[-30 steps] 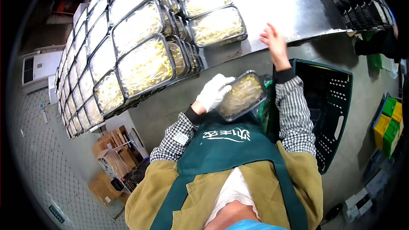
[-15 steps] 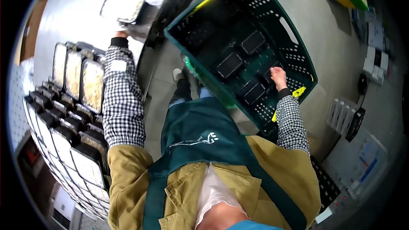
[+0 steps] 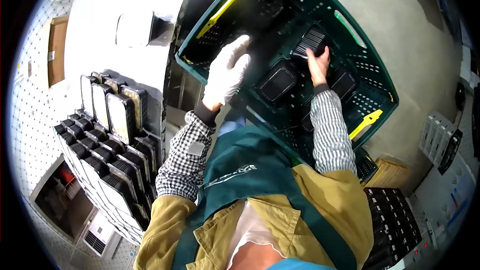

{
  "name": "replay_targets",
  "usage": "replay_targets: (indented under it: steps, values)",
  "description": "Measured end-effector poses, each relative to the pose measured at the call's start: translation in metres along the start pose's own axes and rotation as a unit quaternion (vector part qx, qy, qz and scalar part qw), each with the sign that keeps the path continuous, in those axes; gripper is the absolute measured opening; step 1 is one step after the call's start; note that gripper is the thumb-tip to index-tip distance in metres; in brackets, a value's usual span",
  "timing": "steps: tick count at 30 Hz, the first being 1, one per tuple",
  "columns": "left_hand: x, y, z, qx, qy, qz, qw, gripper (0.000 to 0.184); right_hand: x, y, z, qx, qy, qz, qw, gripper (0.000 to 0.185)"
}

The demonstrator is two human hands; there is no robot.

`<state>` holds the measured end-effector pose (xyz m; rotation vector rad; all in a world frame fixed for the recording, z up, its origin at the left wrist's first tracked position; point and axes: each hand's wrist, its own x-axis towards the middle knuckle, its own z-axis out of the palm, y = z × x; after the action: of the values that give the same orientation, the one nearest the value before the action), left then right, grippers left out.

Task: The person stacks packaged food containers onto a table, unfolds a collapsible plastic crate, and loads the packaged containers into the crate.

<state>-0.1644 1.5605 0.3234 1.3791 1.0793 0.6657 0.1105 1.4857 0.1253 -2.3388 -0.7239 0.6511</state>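
My right hand [image 3: 318, 65], bare, grips the near edge of a black plastic food tray [image 3: 310, 41] inside the dark green crate [image 3: 382, 77]. That tray is tilted, its ribbed side showing. Over the crate's left side is my left hand [image 3: 229, 72] in a white glove, fingers stretched out and thumb apart, with nothing visible in it. Between the hands and lower in the crate lies another black tray [image 3: 278, 82]. A further black tray [image 3: 343, 82] lies right of my right wrist, and my sleeve partly hides one more.
A filled tray [image 3: 135, 29] sits on the bright metal table [image 3: 100, 0] to the left. Several filled trays [image 3: 120, 117] stand on edge in packed rows at the table's near side. A cardboard piece [image 3: 390, 171] and black crates [image 3: 392, 220] are at the lower right.
My left hand has left the filled tray on the table and moved right, over the crate. My right hand has moved up inside the crate and now grips a tilted black tray.
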Motion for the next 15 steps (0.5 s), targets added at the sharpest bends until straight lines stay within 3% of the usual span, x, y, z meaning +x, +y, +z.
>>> replay_targets:
  steps: [1, 2, 4, 5, 6, 7, 8, 9, 12, 15]
  values:
    - [0.007, -0.014, 0.009, 0.003, -0.003, -0.016, 1.000, 0.042, -0.005, 0.002, -0.028, 0.279, -0.141, 0.079, 0.947, 0.074]
    - [0.017, -0.028, 0.018, 0.015, -0.028, -0.022, 0.999, 0.053, -0.015, -0.002, -0.057, 0.528, -0.268, 0.153, 0.791, 0.064]
    - [0.030, -0.026, 0.043, 0.144, -0.060, -0.032, 0.987, 0.066, -0.034, -0.003, -0.096, 0.661, -0.386, 0.227, 0.602, 0.055]
    - [0.037, -0.030, 0.051, 0.127, -0.096, -0.019, 0.987, 0.077, -0.048, 0.001, -0.100, 0.686, -0.445, 0.191, 0.544, 0.061]
    - [0.039, -0.030, 0.054, -0.068, -0.189, -0.068, 0.977, 0.075, -0.065, -0.010, -0.109, 0.615, -0.438, 0.212, 0.620, 0.064]
    - [0.039, -0.017, 0.058, -0.246, -0.262, -0.150, 0.921, 0.072, -0.077, -0.013, -0.107, 0.557, -0.400, 0.134, 0.715, 0.064]
    - [0.033, -0.004, 0.051, -0.245, -0.311, -0.221, 0.891, 0.069, -0.090, -0.015, -0.106, 0.479, -0.349, 0.067, 0.803, 0.063]
    - [0.026, -0.004, 0.047, -0.278, -0.301, -0.203, 0.890, 0.060, -0.093, -0.016, -0.101, 0.438, -0.323, 0.056, 0.837, 0.063]
    - [-0.001, -0.008, 0.038, -0.338, -0.184, -0.225, 0.895, 0.055, -0.090, -0.012, -0.064, 0.424, -0.276, 0.101, 0.857, 0.062]
    - [-0.025, 0.012, 0.024, -0.376, -0.118, -0.190, 0.899, 0.048, -0.098, -0.004, -0.016, 0.410, -0.236, 0.126, 0.872, 0.062]
